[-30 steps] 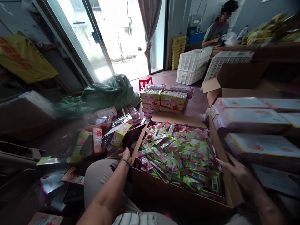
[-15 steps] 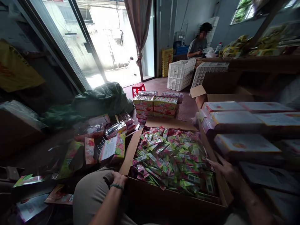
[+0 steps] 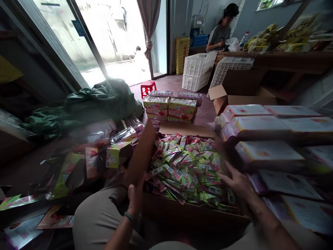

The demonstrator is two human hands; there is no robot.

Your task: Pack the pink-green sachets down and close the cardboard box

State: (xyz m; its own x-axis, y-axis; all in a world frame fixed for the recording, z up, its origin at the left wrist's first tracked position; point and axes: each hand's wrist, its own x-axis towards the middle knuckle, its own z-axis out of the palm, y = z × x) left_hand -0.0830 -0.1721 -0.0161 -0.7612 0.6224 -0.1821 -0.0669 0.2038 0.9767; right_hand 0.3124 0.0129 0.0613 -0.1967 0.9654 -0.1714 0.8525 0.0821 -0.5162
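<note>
An open cardboard box stands between my knees, heaped with green and pink sachets. Its left flap is tilted up and blurred. My left hand is closed on the near end of that flap, with its thumb showing and the other fingers partly hidden. At the right side, the box's other flap leans upward. Against it rests my right hand, open, fingers stretched and thumb reaching over the sachets. The far flap slopes outward.
Stacked white-topped cartons stand close on the right. To the left lie opened packages and a green sack. Wrapped packs are piled beyond the box, near a red stool. A seated person works behind white crates.
The left flap has swung upward with my left hand at it. My right hand has moved inward and the right flap has risen. The view has tilted slightly down.
</note>
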